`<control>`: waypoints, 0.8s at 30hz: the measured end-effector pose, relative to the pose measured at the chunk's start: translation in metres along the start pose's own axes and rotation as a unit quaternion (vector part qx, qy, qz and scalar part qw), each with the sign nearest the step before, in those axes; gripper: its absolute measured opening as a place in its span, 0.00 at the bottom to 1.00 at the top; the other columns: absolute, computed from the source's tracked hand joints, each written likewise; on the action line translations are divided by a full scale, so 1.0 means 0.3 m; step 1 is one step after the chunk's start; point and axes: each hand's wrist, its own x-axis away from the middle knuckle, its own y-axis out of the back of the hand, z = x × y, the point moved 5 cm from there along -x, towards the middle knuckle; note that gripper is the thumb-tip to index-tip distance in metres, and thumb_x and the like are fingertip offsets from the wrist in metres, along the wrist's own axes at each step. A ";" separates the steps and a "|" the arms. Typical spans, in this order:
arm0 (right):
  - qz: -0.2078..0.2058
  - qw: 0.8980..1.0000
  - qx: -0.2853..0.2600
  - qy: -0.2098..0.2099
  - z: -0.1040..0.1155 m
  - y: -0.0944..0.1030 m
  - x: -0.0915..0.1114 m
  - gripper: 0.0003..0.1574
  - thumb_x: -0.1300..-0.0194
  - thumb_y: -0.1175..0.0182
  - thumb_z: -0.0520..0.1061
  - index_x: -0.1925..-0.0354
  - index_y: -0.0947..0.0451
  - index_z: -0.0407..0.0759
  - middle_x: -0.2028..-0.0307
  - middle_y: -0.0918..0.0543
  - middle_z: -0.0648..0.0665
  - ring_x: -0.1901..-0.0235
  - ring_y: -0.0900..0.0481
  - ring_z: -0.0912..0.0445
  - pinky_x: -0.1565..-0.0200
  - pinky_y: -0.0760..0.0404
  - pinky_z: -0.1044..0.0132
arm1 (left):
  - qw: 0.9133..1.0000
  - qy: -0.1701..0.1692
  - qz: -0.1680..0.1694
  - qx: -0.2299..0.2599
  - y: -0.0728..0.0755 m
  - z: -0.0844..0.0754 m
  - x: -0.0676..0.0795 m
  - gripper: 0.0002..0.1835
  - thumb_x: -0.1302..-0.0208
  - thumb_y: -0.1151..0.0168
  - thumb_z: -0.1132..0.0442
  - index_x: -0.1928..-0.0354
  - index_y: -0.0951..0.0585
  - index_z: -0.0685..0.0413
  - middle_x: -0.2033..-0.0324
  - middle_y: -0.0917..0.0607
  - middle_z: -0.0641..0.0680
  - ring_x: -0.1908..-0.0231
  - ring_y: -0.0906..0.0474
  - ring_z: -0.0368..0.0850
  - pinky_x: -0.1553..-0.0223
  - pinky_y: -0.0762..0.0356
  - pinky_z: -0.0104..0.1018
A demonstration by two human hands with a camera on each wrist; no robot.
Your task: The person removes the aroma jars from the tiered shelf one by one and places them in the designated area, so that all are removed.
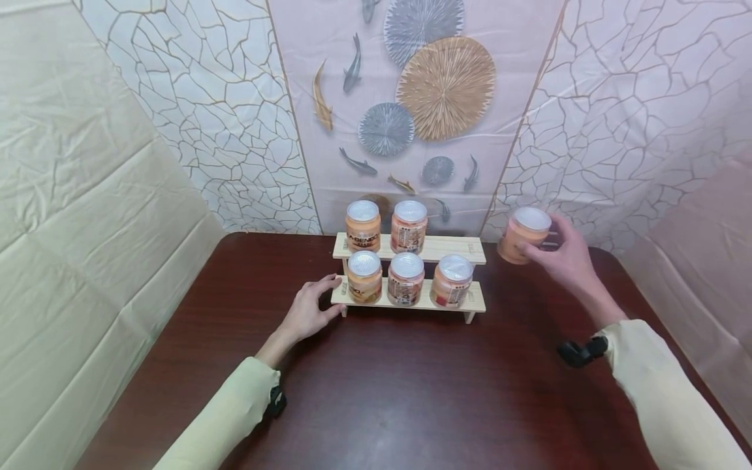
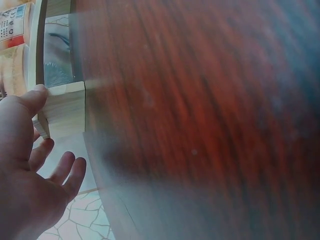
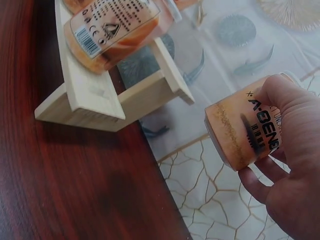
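My right hand (image 1: 566,260) grips an orange plastic jar (image 1: 517,243) with a pale lid, thumb on its near side. This jar is held in the air to the right of a two-step wooden rack (image 1: 449,249), and dark lettering shows on its label (image 3: 256,125). At the rack's left end, my left hand (image 1: 307,312) pinches the end of the lower board (image 2: 39,50) between thumb and fingers. Two similar jars, a left one (image 1: 363,236) and a right one (image 1: 408,239), stand on the upper step. Three more, including a middle jar (image 1: 405,290), stand along the lower step.
The rack stands on a dark reddish-brown table (image 1: 399,391). Behind the table hangs a patterned cloth backdrop (image 1: 247,117), with plain cloth walls (image 1: 76,196) at the sides. The upper step's bare right part lies beside its two jars.
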 end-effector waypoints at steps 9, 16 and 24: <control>0.010 1.000 0.019 -0.011 -0.048 0.013 0.036 0.41 0.39 0.29 0.40 0.32 0.35 0.35 0.45 0.26 0.37 0.53 0.27 0.57 0.56 0.28 0.73 | 1.000 0.012 0.004 0.001 0.001 -0.005 0.002 0.29 0.42 0.26 0.59 0.38 0.21 0.58 0.35 0.25 0.60 0.43 0.27 0.65 0.43 0.33 0.63; 0.032 0.998 0.030 -0.036 -0.082 0.005 0.062 0.47 0.38 0.30 0.42 0.28 0.41 0.30 0.38 0.32 0.27 0.40 0.34 0.36 0.57 0.32 0.78 | 1.000 0.011 0.004 0.003 0.005 -0.008 0.004 0.29 0.41 0.26 0.59 0.38 0.21 0.59 0.35 0.25 0.60 0.43 0.28 0.66 0.43 0.33 0.63; 0.033 0.999 0.023 -0.025 -0.114 -0.023 0.085 0.43 0.40 0.31 0.36 0.32 0.39 0.27 0.42 0.29 0.24 0.46 0.30 0.37 0.60 0.30 0.80 | 1.000 0.017 0.008 0.003 0.004 -0.005 0.005 0.29 0.41 0.26 0.59 0.38 0.21 0.58 0.35 0.25 0.59 0.42 0.28 0.65 0.42 0.34 0.64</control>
